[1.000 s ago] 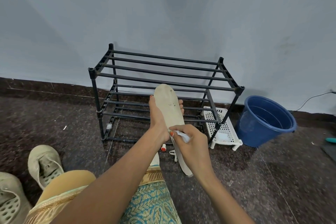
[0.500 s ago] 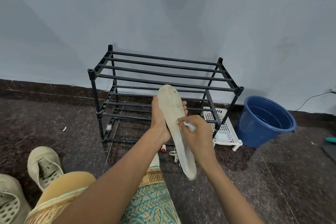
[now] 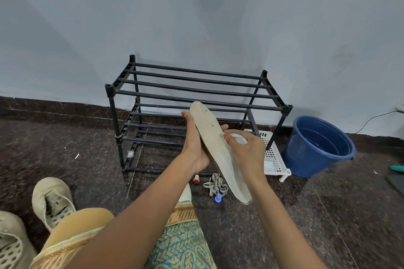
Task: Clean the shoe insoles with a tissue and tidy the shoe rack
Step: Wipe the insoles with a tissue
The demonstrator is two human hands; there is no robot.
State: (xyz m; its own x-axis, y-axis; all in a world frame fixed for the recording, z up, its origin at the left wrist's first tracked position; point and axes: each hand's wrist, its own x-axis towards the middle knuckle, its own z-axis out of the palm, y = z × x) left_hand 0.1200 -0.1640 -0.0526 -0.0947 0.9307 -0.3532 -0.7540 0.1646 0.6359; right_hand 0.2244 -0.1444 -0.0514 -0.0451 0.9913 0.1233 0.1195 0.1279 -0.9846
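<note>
A long beige insole (image 3: 215, 144) is held up in front of me, toe end pointing up and away. My left hand (image 3: 194, 144) grips it from the left side, palm under its middle. My right hand (image 3: 247, 150) is closed on a crumpled white tissue (image 3: 238, 138) and presses it against the insole's right edge near the middle. Behind the hands stands the black bar shoe rack (image 3: 196, 91), its shelves bare. Two beige shoes (image 3: 52, 201) (image 3: 11, 244) lie on the floor at the lower left.
A blue bucket (image 3: 319, 148) stands right of the rack, a white perforated plastic tray (image 3: 273, 157) between them. Loose laces (image 3: 215, 183), a red cap (image 3: 196, 178) and a blue cap (image 3: 218, 198) lie on the dark floor. My knees fill the bottom.
My right hand slid the tissue up the insole from its lower part to its middle. The insole tilted, its heel end swinging to the right and lower.
</note>
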